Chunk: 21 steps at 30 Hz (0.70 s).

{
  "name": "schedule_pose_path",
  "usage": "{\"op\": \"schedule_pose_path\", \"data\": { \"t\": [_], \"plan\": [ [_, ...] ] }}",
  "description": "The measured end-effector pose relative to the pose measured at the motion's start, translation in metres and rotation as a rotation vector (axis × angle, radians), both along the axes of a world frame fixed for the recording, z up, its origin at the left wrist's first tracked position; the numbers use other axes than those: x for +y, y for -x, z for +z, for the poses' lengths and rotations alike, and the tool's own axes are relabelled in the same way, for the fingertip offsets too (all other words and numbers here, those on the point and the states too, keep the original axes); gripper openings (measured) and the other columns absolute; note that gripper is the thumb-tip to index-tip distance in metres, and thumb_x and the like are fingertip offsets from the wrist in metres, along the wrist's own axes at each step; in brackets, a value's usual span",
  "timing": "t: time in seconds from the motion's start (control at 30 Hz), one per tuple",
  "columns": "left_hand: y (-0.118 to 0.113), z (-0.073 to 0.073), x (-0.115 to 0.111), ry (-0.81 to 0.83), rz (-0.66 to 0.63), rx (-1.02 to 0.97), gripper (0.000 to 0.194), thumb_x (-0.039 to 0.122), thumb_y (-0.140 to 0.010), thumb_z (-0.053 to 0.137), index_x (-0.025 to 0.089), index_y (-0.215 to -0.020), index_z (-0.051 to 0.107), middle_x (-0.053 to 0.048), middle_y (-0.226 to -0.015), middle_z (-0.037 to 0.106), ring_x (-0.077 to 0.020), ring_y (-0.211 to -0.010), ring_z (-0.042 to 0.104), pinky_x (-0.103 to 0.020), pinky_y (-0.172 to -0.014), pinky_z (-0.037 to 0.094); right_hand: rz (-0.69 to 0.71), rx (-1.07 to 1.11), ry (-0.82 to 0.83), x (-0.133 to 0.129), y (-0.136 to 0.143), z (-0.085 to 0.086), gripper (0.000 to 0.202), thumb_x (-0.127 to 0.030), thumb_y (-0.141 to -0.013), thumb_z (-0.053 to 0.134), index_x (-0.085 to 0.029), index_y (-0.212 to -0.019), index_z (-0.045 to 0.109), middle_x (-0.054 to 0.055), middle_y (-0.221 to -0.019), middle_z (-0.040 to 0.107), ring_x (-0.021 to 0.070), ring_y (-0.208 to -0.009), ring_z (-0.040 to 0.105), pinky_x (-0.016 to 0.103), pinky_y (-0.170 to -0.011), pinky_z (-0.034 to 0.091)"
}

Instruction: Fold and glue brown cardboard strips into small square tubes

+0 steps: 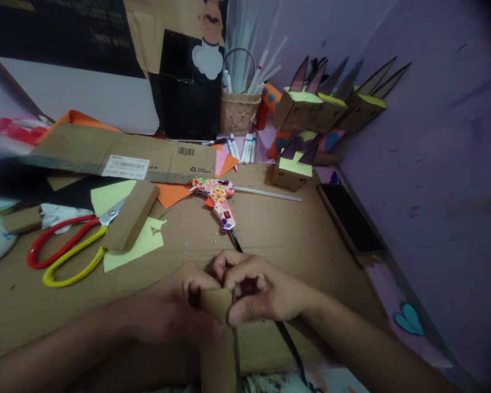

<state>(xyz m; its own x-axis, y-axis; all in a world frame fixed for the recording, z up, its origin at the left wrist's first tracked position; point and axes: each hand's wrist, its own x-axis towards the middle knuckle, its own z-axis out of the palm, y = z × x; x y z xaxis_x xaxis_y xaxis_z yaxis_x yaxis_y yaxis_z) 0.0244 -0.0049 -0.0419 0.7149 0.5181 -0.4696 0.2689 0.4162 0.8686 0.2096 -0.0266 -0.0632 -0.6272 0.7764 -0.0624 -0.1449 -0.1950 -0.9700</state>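
- Cardboard strip (217, 333) stands nearest, its top fold pinched from both sides: left hand (175, 308) and right hand (262, 295) are both clamped on it.
- Press evenly along the crease, I'd judge, with fingertips close together.
- Beyond the strip lies the glue gun (217, 196); scissors (65, 248) sit left of the gun.

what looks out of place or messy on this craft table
Mostly clutter. The scissors lie partly buried under a folded cardboard piece and yellow paper scraps. The glue gun lies on its side, its cord running under the hands. Both hands, left hand and right hand, pinch a cardboard strip.
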Motion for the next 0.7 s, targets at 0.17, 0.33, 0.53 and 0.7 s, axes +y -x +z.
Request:
{"op": "schedule_pose_path", "data": {
  "t": [0.17,0.33,0.53,0.7],
  "plan": [
    [0.009,0.01,0.029,-0.046,0.102,0.014,0.018,0.033,-0.065,0.068,0.016,-0.059,0.065,0.0,-0.051,0.056,-0.0108,-0.047,0.046,-0.021,-0.045,0.034,-0.288,0.162,0.242,0.003,-0.007,0.002,0.056,-0.039,-0.063,0.075,-0.026,-0.112,0.051,0.004,-0.117,0.048,0.0116,-0.082,0.055,0.027,-0.073,0.044],
    [0.018,-0.005,0.023,-0.311,0.588,0.005,0.018,0.035,-0.064,0.072,0.018,-0.063,0.067,-0.002,-0.06,0.066,-0.0154,-0.056,0.058,-0.025,-0.054,0.046,-0.464,0.138,0.043,0.003,-0.012,0.008,0.052,-0.045,-0.067,0.07,-0.022,-0.11,0.053,0.008,-0.116,0.055,0.0208,-0.106,0.052,0.032,-0.087,0.043],
    [0.007,-0.021,0.006,-0.33,0.611,-0.026,0.018,0.033,-0.069,0.069,0.02,-0.081,0.07,-0.002,-0.07,0.07,-0.0186,-0.067,0.063,-0.027,-0.064,0.05,-0.624,0.017,0.073,0.003,-0.005,0.014,0.051,-0.032,-0.053,0.081,-0.021,-0.099,0.06,0.004,-0.096,0.066,0.02,-0.088,0.061,0.031,-0.075,0.049],
    [-0.001,-0.01,0.004,-0.303,0.577,-0.088,0.031,0.039,-0.064,0.07,0.018,-0.086,0.07,-0.005,-0.076,0.071,-0.024,-0.071,0.064,-0.033,-0.069,0.051,-0.706,-0.091,0.004,0.004,-0.006,0.01,0.041,-0.026,-0.053,0.079,-0.019,-0.091,0.066,0.003,-0.082,0.069,0.0181,-0.074,0.062,0.03,-0.065,0.049]
  ]
}}
